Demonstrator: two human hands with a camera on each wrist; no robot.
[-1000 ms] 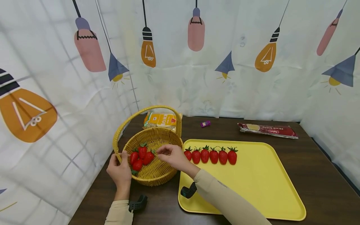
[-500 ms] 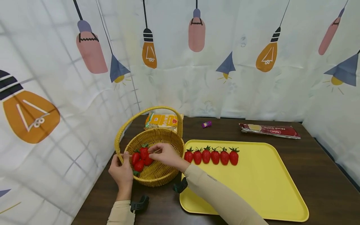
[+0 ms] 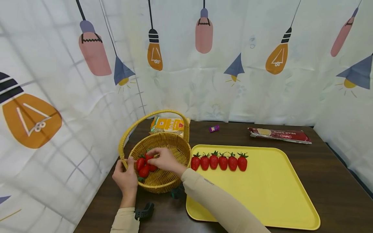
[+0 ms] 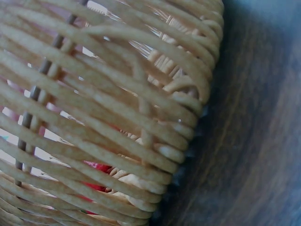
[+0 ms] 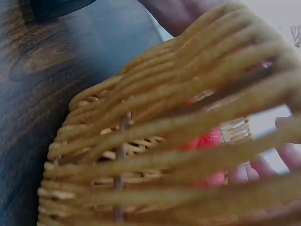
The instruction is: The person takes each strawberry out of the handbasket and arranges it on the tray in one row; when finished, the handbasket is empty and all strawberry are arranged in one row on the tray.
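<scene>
A yellow woven basket (image 3: 177,145) with a tall arched handle holds several red strawberries (image 3: 143,171) at its left side. My left hand (image 3: 126,178) grips the basket's left rim near the foot of the handle. Inside the basket, my right hand (image 3: 166,160) has its thumb and index finger on either side of the upper strawberry (image 3: 148,157), pinching it. The left wrist view is filled by the basket's woven wall (image 4: 108,94). Through the weave in the right wrist view, a strawberry (image 5: 207,140) and some fingers show, partly hidden.
Right of the basket lies a yellow tray (image 3: 256,191) with a row of several strawberries (image 3: 213,160) along its upper left. Behind stand a yellow food packet (image 3: 169,124), a small purple candy (image 3: 214,128) and a long red packet (image 3: 279,135). Patterned curtains (image 3: 186,87) enclose the table.
My right hand has moved left and deeper into the basket, from beside the right strawberry to the upper one. The left hand stays on the rim.
</scene>
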